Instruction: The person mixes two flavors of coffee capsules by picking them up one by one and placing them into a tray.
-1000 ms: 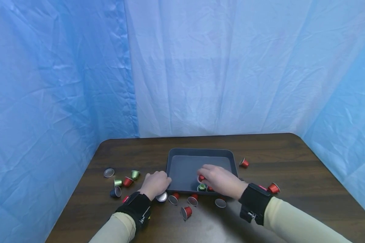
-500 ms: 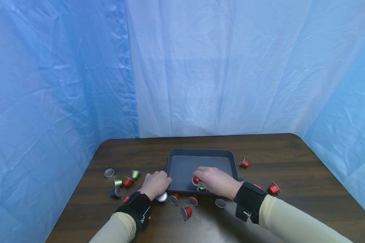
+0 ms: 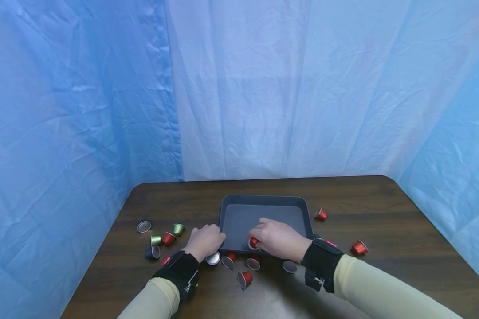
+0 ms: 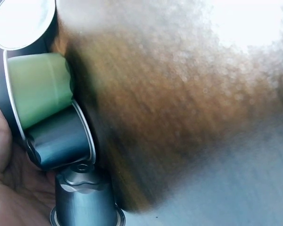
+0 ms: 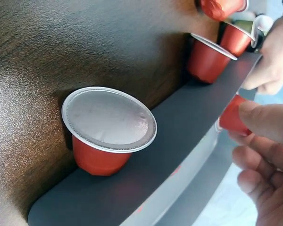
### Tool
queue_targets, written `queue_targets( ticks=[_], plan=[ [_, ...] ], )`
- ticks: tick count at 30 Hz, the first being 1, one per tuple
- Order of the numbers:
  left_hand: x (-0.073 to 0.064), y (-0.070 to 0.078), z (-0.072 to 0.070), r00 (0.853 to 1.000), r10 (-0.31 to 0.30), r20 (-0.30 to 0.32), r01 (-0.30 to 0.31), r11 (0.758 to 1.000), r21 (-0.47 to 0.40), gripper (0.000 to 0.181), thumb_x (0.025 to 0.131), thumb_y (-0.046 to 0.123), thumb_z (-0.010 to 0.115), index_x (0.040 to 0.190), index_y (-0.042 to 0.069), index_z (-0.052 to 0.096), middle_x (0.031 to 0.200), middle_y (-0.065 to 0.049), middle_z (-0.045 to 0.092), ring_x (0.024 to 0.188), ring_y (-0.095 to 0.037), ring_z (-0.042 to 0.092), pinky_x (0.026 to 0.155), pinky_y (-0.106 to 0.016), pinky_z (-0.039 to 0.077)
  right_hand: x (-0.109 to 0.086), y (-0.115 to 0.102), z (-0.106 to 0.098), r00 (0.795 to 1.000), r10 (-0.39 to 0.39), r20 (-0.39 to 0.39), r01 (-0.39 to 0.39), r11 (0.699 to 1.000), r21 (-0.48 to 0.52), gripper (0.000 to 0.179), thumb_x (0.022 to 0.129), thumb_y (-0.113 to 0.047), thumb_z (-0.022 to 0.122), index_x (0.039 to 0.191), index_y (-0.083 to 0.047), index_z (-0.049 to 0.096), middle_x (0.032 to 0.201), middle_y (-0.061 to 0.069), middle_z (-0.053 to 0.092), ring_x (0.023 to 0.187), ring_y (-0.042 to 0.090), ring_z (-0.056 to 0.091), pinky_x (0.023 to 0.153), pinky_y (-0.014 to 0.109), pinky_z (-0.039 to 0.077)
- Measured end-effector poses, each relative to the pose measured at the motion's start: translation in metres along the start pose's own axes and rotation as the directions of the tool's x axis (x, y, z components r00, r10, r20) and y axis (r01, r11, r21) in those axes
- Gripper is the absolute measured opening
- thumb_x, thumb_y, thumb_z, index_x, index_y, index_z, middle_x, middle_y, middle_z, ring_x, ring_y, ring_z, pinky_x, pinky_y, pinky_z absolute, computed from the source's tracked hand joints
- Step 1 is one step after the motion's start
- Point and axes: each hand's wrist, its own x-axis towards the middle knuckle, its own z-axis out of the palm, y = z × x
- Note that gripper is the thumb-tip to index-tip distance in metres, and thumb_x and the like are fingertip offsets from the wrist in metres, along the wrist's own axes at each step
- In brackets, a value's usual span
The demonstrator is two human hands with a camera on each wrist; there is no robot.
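Observation:
Between thumb and fingers my right hand [image 3: 281, 239] pinches a red coffee capsule [image 3: 253, 243] over the near side of the grey tray [image 3: 265, 200]. Its silver rim points down and left in the head view; the right wrist view shows the capsule [image 5: 233, 115] just inside the tray wall [image 5: 174, 127]. My left hand [image 3: 205, 241] grips the tray's near left corner with curled fingers, its fingertips mostly hidden. Close by the left palm [image 4: 19, 183] lie a green capsule [image 4: 40, 87] and dark blue ones [image 4: 63, 139].
Along the tray's near wall sit red capsules [image 5: 210, 61] and a silver-lidded one [image 5: 108, 120]. One red capsule [image 3: 245, 279] lies nearer me. Green, red and dark blue capsules [image 3: 152, 252] are scattered left. Two red ones [image 3: 359, 248] lie right. Blue cloth [image 3: 263, 88] hangs behind the table.
My right hand has moved left and a little nearer along the tray with the red capsule, and now covers the green capsule in the head view. The left hand has stayed in place.

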Motion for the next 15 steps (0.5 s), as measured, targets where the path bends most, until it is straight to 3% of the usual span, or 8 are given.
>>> queue_targets(
  ticks=[15],
  plan=[
    [-0.0013,0.0003,-0.0005,1.000,-0.015,-0.006,0.015,1.000,-0.016,0.025,0.092,0.032,0.051,0.087,0.011,0.063,0.072,0.000,0.054,0.071,-0.019,0.051,0.073,-0.044,0.037,0.0007,0.0016,0.0048,0.999,-0.028,0.030,0.028,1.000,0.001,0.027,0.079,-0.025,0.074,0.103,-0.014,0.070,0.089,-0.006,0.068,0.071,0.006,0.046,0.058,0.014,0.038]
  ],
)
